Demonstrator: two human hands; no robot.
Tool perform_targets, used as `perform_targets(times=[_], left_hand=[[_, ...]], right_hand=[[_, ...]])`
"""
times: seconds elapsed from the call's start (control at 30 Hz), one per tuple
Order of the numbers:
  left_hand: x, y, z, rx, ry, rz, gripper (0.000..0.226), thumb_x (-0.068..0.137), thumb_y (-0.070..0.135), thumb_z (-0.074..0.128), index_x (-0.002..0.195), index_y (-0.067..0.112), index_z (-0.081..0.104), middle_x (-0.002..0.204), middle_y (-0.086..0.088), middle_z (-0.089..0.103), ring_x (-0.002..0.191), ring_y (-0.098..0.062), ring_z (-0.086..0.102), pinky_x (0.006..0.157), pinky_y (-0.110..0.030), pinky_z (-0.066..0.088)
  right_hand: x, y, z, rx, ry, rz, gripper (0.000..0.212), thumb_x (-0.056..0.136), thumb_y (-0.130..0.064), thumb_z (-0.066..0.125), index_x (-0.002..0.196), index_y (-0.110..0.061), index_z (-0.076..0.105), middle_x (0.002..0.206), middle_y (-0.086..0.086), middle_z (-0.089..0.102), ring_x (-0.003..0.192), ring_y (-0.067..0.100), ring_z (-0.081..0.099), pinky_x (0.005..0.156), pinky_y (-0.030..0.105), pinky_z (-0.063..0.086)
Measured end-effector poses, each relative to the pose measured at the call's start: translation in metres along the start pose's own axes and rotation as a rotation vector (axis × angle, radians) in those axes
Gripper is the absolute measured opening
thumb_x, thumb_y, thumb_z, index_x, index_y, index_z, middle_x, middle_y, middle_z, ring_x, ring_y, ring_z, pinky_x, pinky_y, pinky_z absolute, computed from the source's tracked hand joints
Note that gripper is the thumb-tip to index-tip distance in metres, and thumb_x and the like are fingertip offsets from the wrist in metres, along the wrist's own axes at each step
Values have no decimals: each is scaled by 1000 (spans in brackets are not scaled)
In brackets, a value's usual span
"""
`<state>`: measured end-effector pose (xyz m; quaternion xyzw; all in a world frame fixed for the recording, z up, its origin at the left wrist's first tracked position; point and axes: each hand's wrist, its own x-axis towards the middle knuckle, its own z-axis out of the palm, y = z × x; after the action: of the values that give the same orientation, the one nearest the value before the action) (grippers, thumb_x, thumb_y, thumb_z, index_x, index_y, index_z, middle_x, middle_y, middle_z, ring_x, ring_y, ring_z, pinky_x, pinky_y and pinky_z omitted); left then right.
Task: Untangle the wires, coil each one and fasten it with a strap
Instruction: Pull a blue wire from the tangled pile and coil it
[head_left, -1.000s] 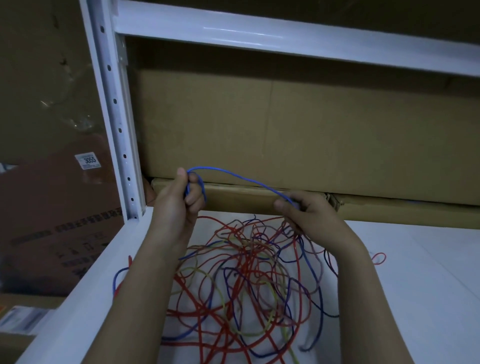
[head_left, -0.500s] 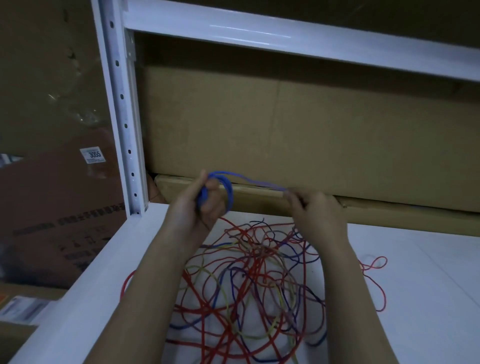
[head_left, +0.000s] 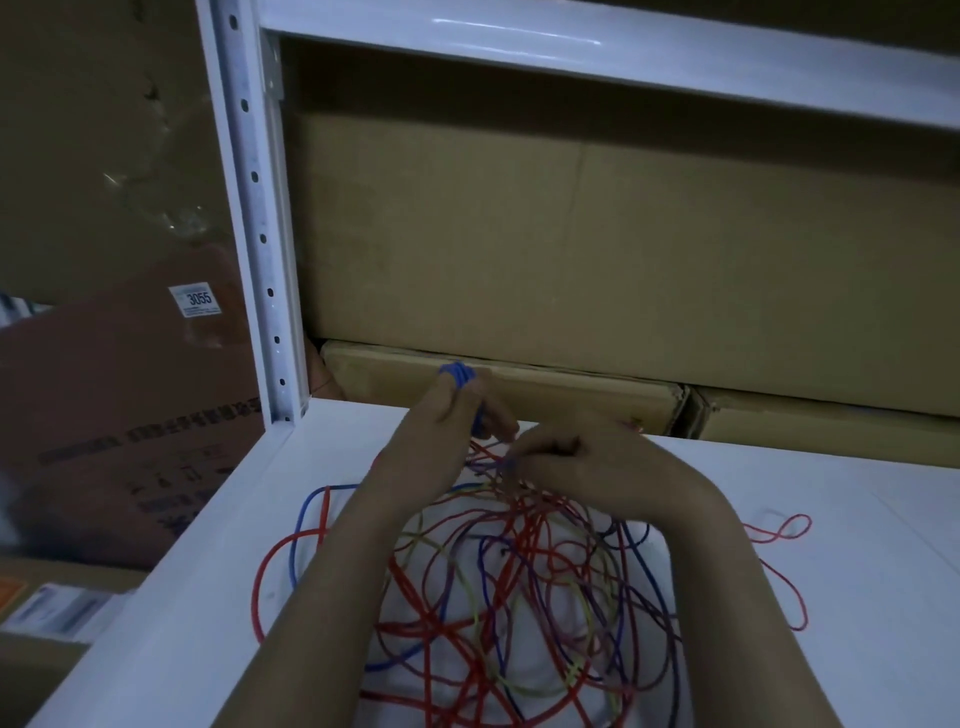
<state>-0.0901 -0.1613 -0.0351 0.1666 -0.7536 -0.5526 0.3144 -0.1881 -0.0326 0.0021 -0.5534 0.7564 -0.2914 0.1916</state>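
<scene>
Right hand (head_left: 566, 457), centre frame, curls down into the tangled wires (head_left: 519, 587) that sprawl over the lower middle of the white shelf (head_left: 857, 519), apparently pinching a strand, though dim light hides its fingertips. Just beyond, the left hand (head_left: 457, 410) grips a small blue coil (head_left: 457, 374). Coiling is underway; next, blue slack must be freed from the heap and wound on.

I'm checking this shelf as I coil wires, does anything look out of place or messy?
Yes: the tangled wires, red, blue and yellow, lie knotted on the white shelf. One red loop strays out to the right. Only the blue coil gripped by the left hand looks tidy; no strap shows.
</scene>
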Motion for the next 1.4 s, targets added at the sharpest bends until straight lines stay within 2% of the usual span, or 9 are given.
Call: perform_targets(times=[0.1, 0.23, 0.33, 0.5, 0.73, 0.87, 0.97, 1.23, 1.4], left_hand=[[-4, 6, 2, 137, -78, -7, 41, 103, 28, 33, 77, 4, 53, 65, 4, 51, 54, 3, 48, 57, -8, 37], [-10, 12, 8, 34, -271, -23, 50, 104, 31, 27, 68, 14, 56, 52, 3, 56, 49, -6, 52, 57, -13, 44], [-7, 12, 9, -78, -347, -55, 48, 103, 33, 24, 78, 13, 59, 44, 3, 51, 43, -8, 46, 55, -18, 43], [-4, 9, 11, -249, -431, -97, 44, 100, 31, 25, 84, 5, 56, 41, 3, 42, 37, -11, 38, 45, -20, 37], [-5, 12, 19, -493, -489, -200, 46, 98, 33, 22, 82, 1, 50, 37, 2, 34, 31, -10, 29, 39, -21, 31], [-6, 17, 17, -474, -429, -118, 37, 89, 36, 33, 81, 3, 50, 39, 4, 32, 34, -9, 28, 40, -20, 29], [-6, 21, 13, -514, -341, -85, 37, 97, 33, 31, 79, 6, 50, 42, 7, 30, 36, -7, 28, 41, -18, 28], [6, 16, 5, -1042, 35, -47, 39, 105, 28, 21, 87, 9, 50, 50, 7, 43, 43, -6, 41, 48, -17, 40], [8, 16, 4, -1116, 200, 28, 30, 105, 23, 26, 97, 9, 51, 66, 6, 61, 62, -6, 59, 68, -18, 52]], right_hand=[[-1, 8, -7, 61, 145, -91, 22, 96, -21, 53, 90, -24, 74, 81, 1, 71, 76, 20, 64, 68, 33, 47], [-1, 15, -11, 105, 344, -174, 15, 91, -17, 62, 79, -24, 68, 72, -6, 66, 65, 6, 58, 59, 17, 42], [1, 18, -12, 210, 439, -194, 11, 85, -16, 69, 78, -16, 61, 69, 16, 54, 58, 15, 45, 56, 23, 36], [3, 22, -10, 228, 432, -203, 17, 89, -10, 64, 81, -24, 69, 69, -9, 64, 63, 2, 55, 61, 18, 43], [3, 27, -10, 164, 359, -119, 30, 98, -9, 49, 88, -30, 67, 81, -5, 69, 75, 14, 63, 72, 28, 51], [4, 29, -7, 227, 397, -53, 24, 96, -28, 51, 87, -19, 70, 75, 9, 68, 71, 22, 64, 72, 38, 52], [7, 28, -3, 191, 362, 44, 53, 90, -52, 43, 82, -6, 66, 63, 13, 64, 59, 23, 62, 65, 40, 51], [12, 31, 6, -11, 82, 139, 21, 102, -23, 39, 96, -21, 59, 74, -5, 61, 65, 1, 54, 67, 24, 45], [12, 19, 8, -105, -33, 150, 27, 102, -24, 40, 123, -25, 57, 98, 0, 63, 86, 14, 61, 77, 24, 48]])
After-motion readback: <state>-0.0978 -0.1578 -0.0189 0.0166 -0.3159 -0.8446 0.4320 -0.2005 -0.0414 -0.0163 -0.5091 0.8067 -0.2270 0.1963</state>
